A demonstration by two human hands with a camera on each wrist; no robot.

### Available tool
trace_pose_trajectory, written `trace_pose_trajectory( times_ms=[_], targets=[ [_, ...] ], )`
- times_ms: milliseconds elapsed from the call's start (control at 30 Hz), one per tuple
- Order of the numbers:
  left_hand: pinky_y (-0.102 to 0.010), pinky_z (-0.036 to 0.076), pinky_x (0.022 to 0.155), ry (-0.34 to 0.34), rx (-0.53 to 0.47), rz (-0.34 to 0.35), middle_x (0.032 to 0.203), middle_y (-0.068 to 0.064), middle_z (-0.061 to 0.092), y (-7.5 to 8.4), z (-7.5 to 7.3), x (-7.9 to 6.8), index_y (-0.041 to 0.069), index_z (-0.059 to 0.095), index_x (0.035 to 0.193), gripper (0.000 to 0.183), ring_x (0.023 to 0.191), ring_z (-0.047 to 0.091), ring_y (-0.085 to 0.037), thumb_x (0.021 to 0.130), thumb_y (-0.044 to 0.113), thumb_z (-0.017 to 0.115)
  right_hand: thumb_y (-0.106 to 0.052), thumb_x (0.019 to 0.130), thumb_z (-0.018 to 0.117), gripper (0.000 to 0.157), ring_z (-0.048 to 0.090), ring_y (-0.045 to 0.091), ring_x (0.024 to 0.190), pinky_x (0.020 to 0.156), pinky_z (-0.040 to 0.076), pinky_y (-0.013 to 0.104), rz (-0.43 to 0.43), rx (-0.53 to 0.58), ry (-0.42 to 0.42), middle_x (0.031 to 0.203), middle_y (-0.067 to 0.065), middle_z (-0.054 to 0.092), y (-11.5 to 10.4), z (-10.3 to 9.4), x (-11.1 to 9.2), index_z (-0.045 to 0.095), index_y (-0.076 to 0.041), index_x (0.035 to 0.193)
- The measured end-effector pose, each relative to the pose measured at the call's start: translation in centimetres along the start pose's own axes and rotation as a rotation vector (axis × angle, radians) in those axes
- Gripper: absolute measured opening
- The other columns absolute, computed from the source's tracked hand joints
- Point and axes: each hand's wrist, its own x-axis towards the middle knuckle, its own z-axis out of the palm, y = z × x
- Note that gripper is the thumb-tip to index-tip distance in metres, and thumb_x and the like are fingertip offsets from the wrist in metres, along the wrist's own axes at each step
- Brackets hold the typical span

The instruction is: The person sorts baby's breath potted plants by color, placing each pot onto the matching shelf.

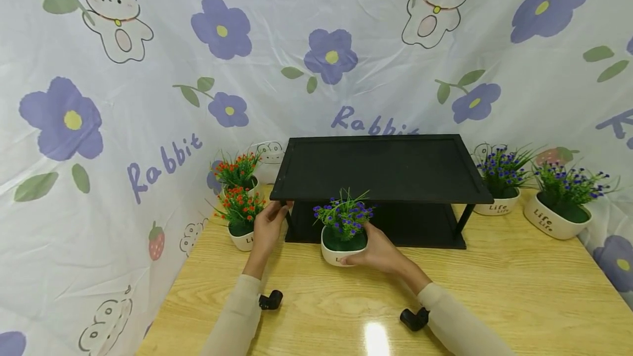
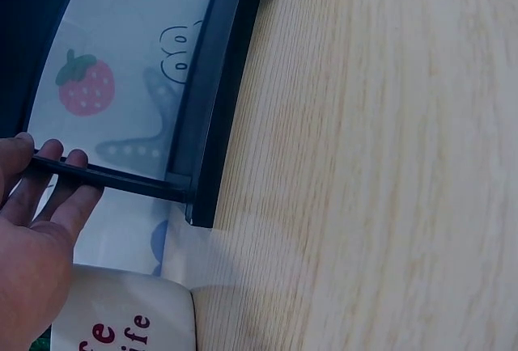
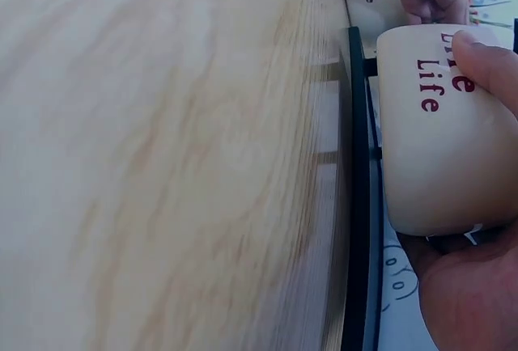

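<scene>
A black two-tier shelf (image 1: 376, 166) stands on the wooden table. My left hand (image 1: 268, 228) is at its front left corner, thumb and fingers curled round the thin black post (image 2: 133, 183), as the left wrist view shows. With my right hand (image 1: 379, 249) I grip an oval white pot (image 3: 441, 157) marked "Life", thumb on the lettered front and fingers round the far side. Purple artificial flowers (image 1: 346, 218) with green blades fill this pot. It is in front of the shelf and overlaps the edge of the lower board (image 1: 415, 239) in the head view.
Two pots of orange-red flowers (image 1: 242, 210) stand left of the shelf, one behind the other, the nearer beside my left hand. Right of the shelf are two more purple-flowered pots (image 1: 556, 216). A printed rabbit-and-flower cloth (image 1: 277, 87) hangs behind the table (image 1: 316, 312).
</scene>
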Motion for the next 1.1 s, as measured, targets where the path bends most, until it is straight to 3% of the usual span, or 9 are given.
trace_pose_trajectory(
  times_ms=[200,433,600,1100],
  targets=[
    [-0.053,0.050,0.118,-0.008,-0.024,0.005,0.143,-0.029,0.065,-0.6,-0.2,0.2,0.005,0.061,0.150,0.040,0.136,0.063,-0.040,0.110,0.010,0.059,-0.045,0.071,0.099,0.125,0.050,0.038,0.148,0.120,0.046,0.061,-0.008,0.027,-0.014,0.165,0.018,0.045,-0.4,0.8,1.0,0.031,-0.003,0.167],
    [-0.048,0.054,0.116,0.022,-0.004,0.027,0.137,-0.017,0.072,-4.2,0.1,1.7,0.019,0.067,0.145,0.035,0.132,0.067,-0.030,0.110,0.022,0.064,-0.040,0.071,0.099,0.120,0.056,0.035,0.141,0.118,0.048,0.059,-0.072,0.015,-0.019,0.158,0.016,0.053,-0.5,1.5,2.5,0.034,-0.003,0.165],
    [-0.051,0.053,0.116,0.022,-0.016,0.035,0.140,-0.020,0.070,-4.0,0.2,1.6,0.014,0.066,0.147,0.038,0.134,0.066,-0.035,0.109,0.021,0.064,-0.040,0.072,0.099,0.120,0.059,0.034,0.136,0.116,0.050,0.058,-0.078,0.018,-0.024,0.154,0.016,0.056,-0.4,1.8,3.2,0.033,-0.003,0.165],
    [-0.046,0.054,0.115,0.023,0.009,0.019,0.134,-0.011,0.074,-4.1,0.1,1.6,0.022,0.069,0.143,0.034,0.131,0.068,-0.028,0.110,0.022,0.063,-0.038,0.073,0.100,0.114,0.060,0.032,0.135,0.117,0.049,0.056,-0.095,0.030,-0.007,0.150,0.014,0.059,-0.3,2.0,5.0,0.038,-0.006,0.163]
  ],
)
